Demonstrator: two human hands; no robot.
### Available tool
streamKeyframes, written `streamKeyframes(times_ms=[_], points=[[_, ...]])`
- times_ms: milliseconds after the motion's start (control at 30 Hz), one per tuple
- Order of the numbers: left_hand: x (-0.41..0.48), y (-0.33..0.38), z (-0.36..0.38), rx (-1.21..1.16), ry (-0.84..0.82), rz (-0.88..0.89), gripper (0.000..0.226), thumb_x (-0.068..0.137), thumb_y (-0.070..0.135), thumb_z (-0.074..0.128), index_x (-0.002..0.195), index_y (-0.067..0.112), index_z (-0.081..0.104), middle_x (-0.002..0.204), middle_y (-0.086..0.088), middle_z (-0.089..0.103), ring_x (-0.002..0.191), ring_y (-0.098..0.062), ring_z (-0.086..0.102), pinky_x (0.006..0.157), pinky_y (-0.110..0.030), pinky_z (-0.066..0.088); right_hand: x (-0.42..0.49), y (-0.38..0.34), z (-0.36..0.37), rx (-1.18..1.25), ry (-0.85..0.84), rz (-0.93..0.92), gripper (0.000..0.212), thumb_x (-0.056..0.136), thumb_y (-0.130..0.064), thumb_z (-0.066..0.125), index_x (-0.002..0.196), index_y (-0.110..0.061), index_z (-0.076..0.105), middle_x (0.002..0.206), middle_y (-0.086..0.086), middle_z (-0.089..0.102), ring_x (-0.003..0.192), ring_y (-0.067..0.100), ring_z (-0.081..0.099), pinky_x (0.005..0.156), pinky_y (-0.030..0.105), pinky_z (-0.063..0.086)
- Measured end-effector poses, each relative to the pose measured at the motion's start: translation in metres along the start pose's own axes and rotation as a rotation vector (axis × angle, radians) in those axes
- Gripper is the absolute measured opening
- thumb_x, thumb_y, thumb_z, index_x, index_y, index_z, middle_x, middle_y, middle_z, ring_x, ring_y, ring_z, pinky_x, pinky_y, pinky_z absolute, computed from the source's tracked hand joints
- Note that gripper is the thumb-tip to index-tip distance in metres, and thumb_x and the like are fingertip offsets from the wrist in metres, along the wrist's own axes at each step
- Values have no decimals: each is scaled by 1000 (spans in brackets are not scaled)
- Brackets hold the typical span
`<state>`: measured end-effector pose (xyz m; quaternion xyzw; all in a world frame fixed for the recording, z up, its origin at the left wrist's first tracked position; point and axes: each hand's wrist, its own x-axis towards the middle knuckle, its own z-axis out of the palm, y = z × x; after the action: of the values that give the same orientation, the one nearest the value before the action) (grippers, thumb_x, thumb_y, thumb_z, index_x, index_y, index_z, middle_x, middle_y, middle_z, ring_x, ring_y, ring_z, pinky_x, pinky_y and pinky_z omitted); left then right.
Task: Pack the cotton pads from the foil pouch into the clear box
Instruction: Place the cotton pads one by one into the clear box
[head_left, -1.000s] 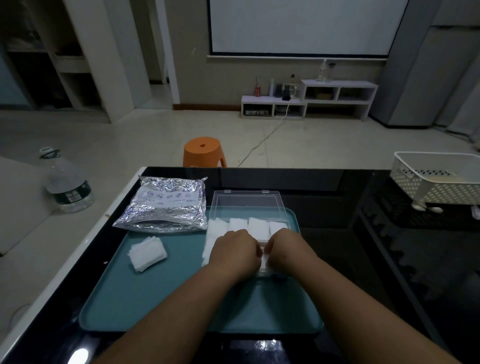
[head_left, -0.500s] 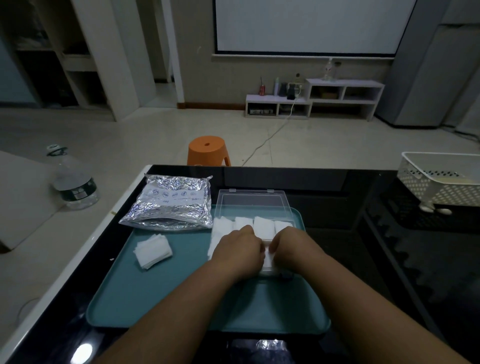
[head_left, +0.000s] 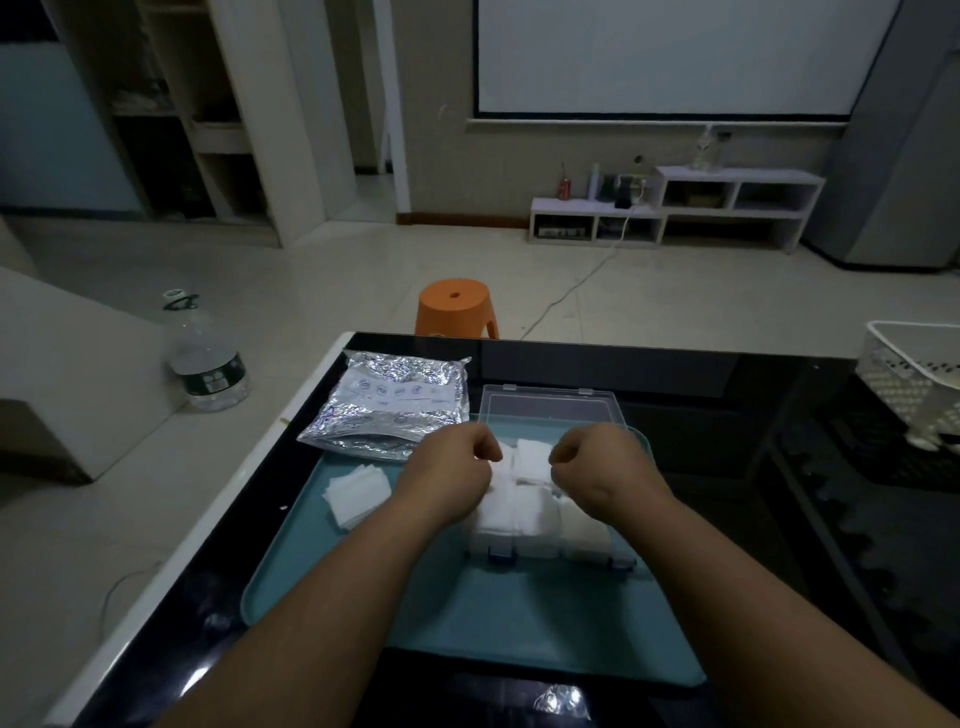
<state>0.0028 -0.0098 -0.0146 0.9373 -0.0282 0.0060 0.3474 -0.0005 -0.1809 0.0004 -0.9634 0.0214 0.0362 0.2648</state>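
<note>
Left hand and right hand hover with fingers curled over the clear box, probably to settle the cotton pads between and beneath them, though I cannot tell if either pinches a pad, while the foil pouch lies just beyond the left hand.

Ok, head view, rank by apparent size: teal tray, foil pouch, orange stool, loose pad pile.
Teal plastic tray
Crinkled silver foil pouch
Round orange stool and loose white cotton-pad pile look alike; stool is farther.
</note>
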Motion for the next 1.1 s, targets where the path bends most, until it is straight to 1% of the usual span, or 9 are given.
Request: streamKeyframes(times_ms=[167, 300, 400, 567, 733, 867, 967, 1033, 1100], points=[[1, -29, -19, 65, 71, -53, 26, 83, 9, 53, 75, 33, 59, 95, 5, 66, 91, -19, 60, 80, -32, 50, -3, -16, 12, 125, -17, -92, 35, 91, -15, 56, 123, -25, 64, 114, -1, 68, 100, 16, 62, 86, 29, 51], [1, -46, -31, 128, 98, -88, 19, 87, 14, 54, 96, 26, 66, 105, 4, 67, 94, -20, 60, 82, -32, 50, -4, -30, 23, 149, -65, -156, 37, 91, -18, 54, 127, -24, 61, 117, -3, 68, 105, 15, 62, 92, 26, 48], [2, -62, -41, 236, 102, -176, 28, 86, 12, 51, 109, 24, 64, 116, -1, 66, 105, -23, 60, 86, -32, 49, -7, -39, 32, 130, -85, -192, 36, 92, -18, 55, 127, -25, 62, 118, -4, 68, 106, 14, 62, 92, 24, 45], [3, -84, -50, 386, -23, -359, 32, 88, 16, 45, 120, 11, 49, 123, -14, 60, 110, -32, 58, 92, -38, 47, -10, -44, 40, 80, -76, -237, 34, 94, -18, 53, 126, -24, 62, 120, -1, 68, 108, 17, 61, 92, 25, 44], [2, -90, -42, 433, -134, -349, 35, 90, 20, 45, 121, 8, 34, 118, -20, 59, 105, -35, 58, 87, -40, 46, -10, -40, 40, 71, -40, -231, 33, 95, -18, 48, 123, -27, 64, 119, -1, 68, 107, 17, 61, 91, 25, 45], [4, -89, -42, 470, -99, -396, 44, 87, 29, 48, 127, 12, 37, 132, -16, 53, 119, -35, 51, 96, -42, 42, -9, -40, 40, 81, -26, -227, 33, 94, -19, 48, 121, -27, 65, 117, -2, 69, 106, 17, 61, 91, 27, 46], [6, -86, -48, 504, -158, -474, 51, 82, 25, 51, 131, 13, 45, 138, -13, 50, 123, -33, 49, 101, -41, 41, -9, -39, 39, 81, -37, -226, 32, 93, -20, 50, 121, -27, 64, 115, -2, 69, 105, 17, 62, 91, 27, 47], [7, -85, -50, 546, -243, -499, 50, 74, 23, 59, 124, 15, 53, 134, -11, 53, 120, -32, 52, 101, -41, 43, -9, -38, 38, 79, -45, -224, 32, 92, -21, 52, 121, -26, 65, 114, -2, 70, 104, 17, 62, 92, 28, 48], [7, -85, -49, 555, -275, -489, 46, 70, 32, 64, 113, 18, 56, 129, -11, 56, 114, -32, 54, 98, -40, 45, -9, -37, 37, 80, -41, -222, 31, 92, -20, 53, 120, -26, 65, 113, -3, 70, 103, 17, 62, 91, 28, 48]])
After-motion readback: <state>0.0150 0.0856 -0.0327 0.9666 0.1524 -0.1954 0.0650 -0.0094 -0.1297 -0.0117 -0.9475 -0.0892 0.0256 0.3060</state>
